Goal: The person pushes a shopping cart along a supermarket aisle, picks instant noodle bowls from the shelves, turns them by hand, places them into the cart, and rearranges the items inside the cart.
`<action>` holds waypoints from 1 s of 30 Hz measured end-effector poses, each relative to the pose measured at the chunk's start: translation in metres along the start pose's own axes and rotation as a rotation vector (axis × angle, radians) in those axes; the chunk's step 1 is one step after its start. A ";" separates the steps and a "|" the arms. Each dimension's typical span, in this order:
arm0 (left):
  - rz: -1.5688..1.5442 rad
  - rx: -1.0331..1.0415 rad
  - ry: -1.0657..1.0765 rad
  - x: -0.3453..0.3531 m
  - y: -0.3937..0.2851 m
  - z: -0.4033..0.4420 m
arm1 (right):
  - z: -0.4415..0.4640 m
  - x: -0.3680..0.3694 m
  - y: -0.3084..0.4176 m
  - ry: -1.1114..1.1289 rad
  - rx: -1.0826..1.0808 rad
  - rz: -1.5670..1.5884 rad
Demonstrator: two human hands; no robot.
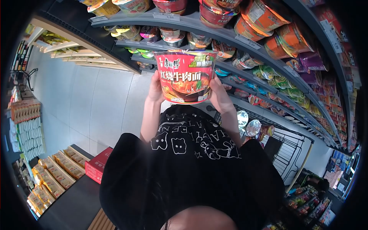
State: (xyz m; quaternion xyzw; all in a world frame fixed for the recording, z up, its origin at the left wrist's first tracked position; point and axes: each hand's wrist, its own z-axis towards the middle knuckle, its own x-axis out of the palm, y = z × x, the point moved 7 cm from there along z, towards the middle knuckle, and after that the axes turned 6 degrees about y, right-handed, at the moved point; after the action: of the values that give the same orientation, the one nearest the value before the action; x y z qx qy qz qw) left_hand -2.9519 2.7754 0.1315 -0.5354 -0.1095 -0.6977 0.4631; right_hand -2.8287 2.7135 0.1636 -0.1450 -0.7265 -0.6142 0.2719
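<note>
A red instant noodle bucket (185, 78) is held up in front of my chest, its printed front with white Chinese lettering and a picture of beef noodles turned toward me. My left hand (155, 88) grips its left side, and my right hand (219, 92) grips its right side. Most of the fingers are hidden behind the bucket. It looks upright, with the lid's edge at the top. Just beyond it are shelves (191, 21) stocked with more noodle buckets, among them a red one (216, 15) and several orange ones (293, 38).
A black wire shopping cart (287, 149) with some packages in it stands at my right. Behind me on the left, a dark counter (69, 203) carries boxes of yellow packets (50, 178) and a red box (97, 165). Pale tiled floor (99, 99) stretches to the left.
</note>
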 end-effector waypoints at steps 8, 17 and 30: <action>0.734 0.014 -0.429 0.012 -0.015 0.022 | 0.008 0.007 0.021 -0.072 -0.253 -0.351; 0.297 0.054 -0.406 0.015 -0.006 0.021 | -0.009 0.019 0.032 -0.076 -0.208 -0.680; 0.128 0.190 -0.251 0.016 0.000 0.027 | -0.019 0.026 0.048 -0.006 -0.382 -0.758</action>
State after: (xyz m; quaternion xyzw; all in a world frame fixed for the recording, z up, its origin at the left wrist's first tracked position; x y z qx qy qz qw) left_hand -2.9343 2.7840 0.1558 -0.5780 -0.1974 -0.5812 0.5378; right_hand -2.8199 2.7017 0.2194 0.0828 -0.6025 -0.7938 -0.0069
